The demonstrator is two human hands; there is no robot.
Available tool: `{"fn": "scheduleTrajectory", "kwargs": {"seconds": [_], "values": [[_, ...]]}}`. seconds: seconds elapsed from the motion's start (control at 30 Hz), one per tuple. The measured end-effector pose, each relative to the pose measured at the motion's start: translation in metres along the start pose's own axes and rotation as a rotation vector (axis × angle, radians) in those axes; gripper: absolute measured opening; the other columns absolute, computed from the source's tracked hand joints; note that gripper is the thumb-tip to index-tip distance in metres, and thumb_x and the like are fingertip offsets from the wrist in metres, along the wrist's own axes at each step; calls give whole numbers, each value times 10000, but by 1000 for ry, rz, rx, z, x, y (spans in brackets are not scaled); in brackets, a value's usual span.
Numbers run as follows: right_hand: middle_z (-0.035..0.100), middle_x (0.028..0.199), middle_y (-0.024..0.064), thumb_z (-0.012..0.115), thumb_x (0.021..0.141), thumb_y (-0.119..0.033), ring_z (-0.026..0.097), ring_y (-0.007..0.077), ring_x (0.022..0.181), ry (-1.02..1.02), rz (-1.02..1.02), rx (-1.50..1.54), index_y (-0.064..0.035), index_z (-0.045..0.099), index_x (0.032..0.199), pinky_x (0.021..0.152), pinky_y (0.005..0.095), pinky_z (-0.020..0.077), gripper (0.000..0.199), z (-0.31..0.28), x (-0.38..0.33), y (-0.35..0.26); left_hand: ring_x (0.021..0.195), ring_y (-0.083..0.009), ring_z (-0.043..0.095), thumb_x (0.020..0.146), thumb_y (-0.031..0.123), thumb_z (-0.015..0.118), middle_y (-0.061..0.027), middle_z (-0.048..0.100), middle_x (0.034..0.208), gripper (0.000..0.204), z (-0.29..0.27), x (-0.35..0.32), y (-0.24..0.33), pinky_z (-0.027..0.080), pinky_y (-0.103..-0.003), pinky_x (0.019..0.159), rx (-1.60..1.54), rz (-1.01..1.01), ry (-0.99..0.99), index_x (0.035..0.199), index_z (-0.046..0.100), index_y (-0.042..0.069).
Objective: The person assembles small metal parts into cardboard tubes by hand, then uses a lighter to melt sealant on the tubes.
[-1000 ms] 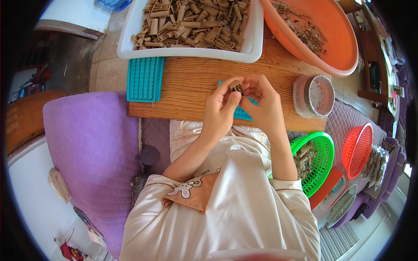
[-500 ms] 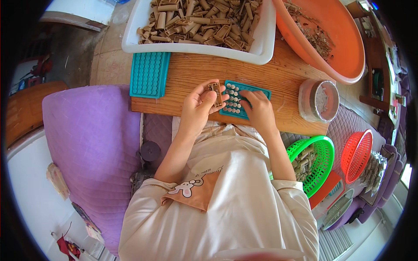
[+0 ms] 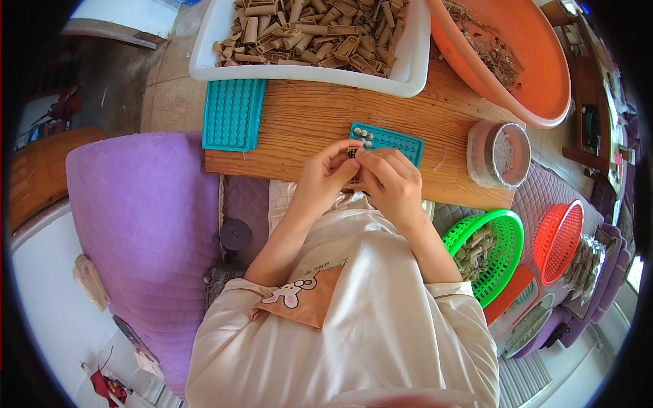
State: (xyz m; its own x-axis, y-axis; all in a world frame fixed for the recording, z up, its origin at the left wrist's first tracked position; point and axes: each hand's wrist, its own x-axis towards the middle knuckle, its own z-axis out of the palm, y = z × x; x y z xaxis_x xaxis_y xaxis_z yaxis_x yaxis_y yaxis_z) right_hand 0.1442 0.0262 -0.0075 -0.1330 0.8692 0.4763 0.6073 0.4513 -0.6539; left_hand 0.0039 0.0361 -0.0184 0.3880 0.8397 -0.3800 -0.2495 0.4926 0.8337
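Note:
My left hand (image 3: 324, 178) is closed on a small brown plastic case (image 3: 353, 154), mostly hidden by the fingers. Thumb and fingertips of my right hand (image 3: 394, 182) are pinched together at the upper end of that case. Whatever they hold is too small to make out. Just beyond both hands lies a teal dimpled tray (image 3: 400, 141), partly covered by them. Several small round silvery discs (image 3: 364, 133) sit at its left end.
A second teal dimpled tray (image 3: 232, 117) lies at the left of the wooden table (image 3: 306, 112). Behind stands a white tub (image 3: 313, 75) heaped with brown plastic pieces. An orange basin (image 3: 544, 75), a round container (image 3: 500, 155) and a green basket (image 3: 507, 258) are to the right.
My right hand has moved left from the dimpled tray to the brown case in my left hand. The case has turned and is now mostly covered by fingers.

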Motion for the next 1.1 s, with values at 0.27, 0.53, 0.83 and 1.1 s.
{"fn": "scheduleTrajectory", "kwargs": {"seconds": [0.27, 0.53, 0.83, 1.1], "values": [[584, 724, 63, 621, 623, 57, 561, 208, 660, -7, 117, 115, -34, 574, 792, 569, 288, 463, 198, 0, -15, 1, 800, -91, 552, 846, 87, 492, -42, 561, 890, 288, -3, -6, -9, 500, -231, 687, -126, -140, -39, 1116, 460, -9], [583, 733, 79, 606, 624, 76, 571, 198, 671, 33, 198, 155, -19, 563, 787, 588, 272, 465, 193, -4, -17, -2, 821, -100, 551, 847, 63, 485, -50, 556, 938, 309, 3, -10, -7, 493, -241, 717, -184, -114, -100, 1144, 441, -9], [612, 754, 79, 662, 652, -9, 596, 193, 679, 3, 495, 303, -32, 581, 804, 586, 267, 467, 174, -16, -9, -19, 834, -111, 558, 806, 5, 525, -75, 571, 955, 362, 3, -13, -3, 474, -231, 735, -58, -34, -124, 1156, 436, -18], [630, 757, 85, 630, 694, -20, 608, 168, 643, -98, 697, 222, -1, 589, 864, 583, 250, 479, 176, -23, -3, -28, 911, -123, 558, 743, 12, 611, -117, 577, 1015, 392, 11, -14, -8, 463, -225, 740, 190, 33, 4, 1115, 488, -15]]}}
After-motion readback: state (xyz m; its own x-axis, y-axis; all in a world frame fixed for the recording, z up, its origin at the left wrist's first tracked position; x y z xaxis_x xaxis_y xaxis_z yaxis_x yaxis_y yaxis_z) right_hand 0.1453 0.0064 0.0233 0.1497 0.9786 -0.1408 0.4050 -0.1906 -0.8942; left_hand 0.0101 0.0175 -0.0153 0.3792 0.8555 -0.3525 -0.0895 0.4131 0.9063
